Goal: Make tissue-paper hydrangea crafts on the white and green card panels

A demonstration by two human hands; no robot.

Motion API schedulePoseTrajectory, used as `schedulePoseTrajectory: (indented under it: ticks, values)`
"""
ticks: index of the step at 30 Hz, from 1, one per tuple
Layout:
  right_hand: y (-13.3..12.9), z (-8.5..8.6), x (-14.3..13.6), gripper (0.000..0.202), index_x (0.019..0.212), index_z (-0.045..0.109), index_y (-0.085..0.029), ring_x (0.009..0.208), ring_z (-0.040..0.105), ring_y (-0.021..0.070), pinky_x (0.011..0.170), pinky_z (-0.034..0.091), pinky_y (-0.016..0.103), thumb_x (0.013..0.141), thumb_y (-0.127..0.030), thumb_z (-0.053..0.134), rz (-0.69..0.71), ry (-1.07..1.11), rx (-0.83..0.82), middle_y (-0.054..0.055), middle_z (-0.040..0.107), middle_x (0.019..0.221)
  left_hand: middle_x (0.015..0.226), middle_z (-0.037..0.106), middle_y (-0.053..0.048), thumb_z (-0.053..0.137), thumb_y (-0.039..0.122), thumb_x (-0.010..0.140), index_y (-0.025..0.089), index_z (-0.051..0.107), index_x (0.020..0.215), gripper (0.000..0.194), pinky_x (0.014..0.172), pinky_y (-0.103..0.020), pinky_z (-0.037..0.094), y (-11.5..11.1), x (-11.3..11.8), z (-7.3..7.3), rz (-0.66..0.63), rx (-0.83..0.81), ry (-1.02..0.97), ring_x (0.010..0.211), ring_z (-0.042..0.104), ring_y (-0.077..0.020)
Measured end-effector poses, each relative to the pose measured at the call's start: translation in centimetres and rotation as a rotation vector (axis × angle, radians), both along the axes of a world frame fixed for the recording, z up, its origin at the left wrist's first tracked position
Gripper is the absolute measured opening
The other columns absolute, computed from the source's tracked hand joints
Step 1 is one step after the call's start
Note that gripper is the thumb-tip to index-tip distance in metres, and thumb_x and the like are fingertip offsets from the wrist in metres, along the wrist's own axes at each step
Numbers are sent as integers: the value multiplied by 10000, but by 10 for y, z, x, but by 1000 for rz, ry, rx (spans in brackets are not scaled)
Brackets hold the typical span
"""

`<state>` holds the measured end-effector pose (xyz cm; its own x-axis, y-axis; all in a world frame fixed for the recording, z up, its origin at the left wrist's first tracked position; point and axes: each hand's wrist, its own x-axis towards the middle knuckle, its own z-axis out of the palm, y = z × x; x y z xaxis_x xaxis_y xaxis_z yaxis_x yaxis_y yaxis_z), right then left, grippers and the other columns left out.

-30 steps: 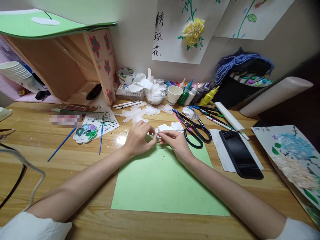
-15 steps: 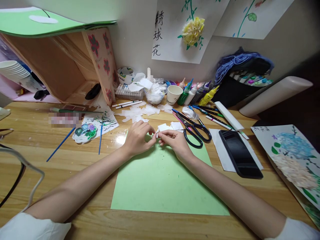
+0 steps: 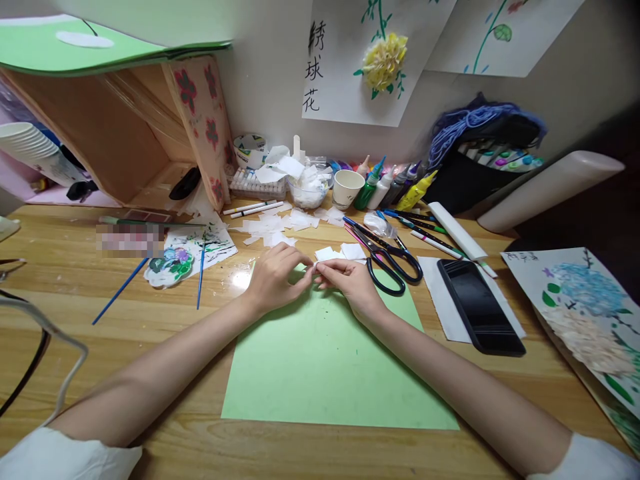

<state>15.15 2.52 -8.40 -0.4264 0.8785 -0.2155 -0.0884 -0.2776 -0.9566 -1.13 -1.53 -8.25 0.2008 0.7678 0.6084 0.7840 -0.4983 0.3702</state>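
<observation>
My left hand [image 3: 278, 277] and my right hand [image 3: 349, 283] meet fingertip to fingertip over the far edge of a green sheet of paper [image 3: 330, 373]. Pinched between them is a small piece of white paper [image 3: 315, 268], mostly hidden by the fingers. Just beyond the fingertips lie several white paper squares [image 3: 353, 251]. Black-handled scissors [image 3: 387, 267] rest right of my right hand, their handles partly over the green sheet.
Torn white paper scraps [image 3: 273, 223] lie behind my hands, before a bowl of paper [image 3: 310, 190] and a paper cup [image 3: 347, 189]. Paintbrushes [image 3: 201, 277] and a paint-smeared palette [image 3: 169, 267] are at left. A phone [image 3: 480, 307] lies at right, beside a flower picture [image 3: 585, 320].
My fingertips have closed further around the small white paper, and less of it shows. Both arms stay in place, and the view has shifted very slightly.
</observation>
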Motion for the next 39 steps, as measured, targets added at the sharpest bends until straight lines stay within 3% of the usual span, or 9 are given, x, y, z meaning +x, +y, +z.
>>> schedulePoseTrajectory:
  ticks: [20,39]
  values:
    - [-1,1,0,253,707,716,-155,590,630,115,590,535,238,575,-363,776,5,-32,-6,32,697,670,708,673,-14,587,221,776,189,635,744,66,638,-276,434,1,0,0,10,40,-2,691,560,-144]
    - [4,-5,1,251,769,725,-172,604,627,107,539,506,200,614,-368,756,8,-31,-6,41,706,720,771,710,-26,587,237,785,197,684,816,109,646,-288,454,3,-1,-5,-8,35,-16,689,583,-144]
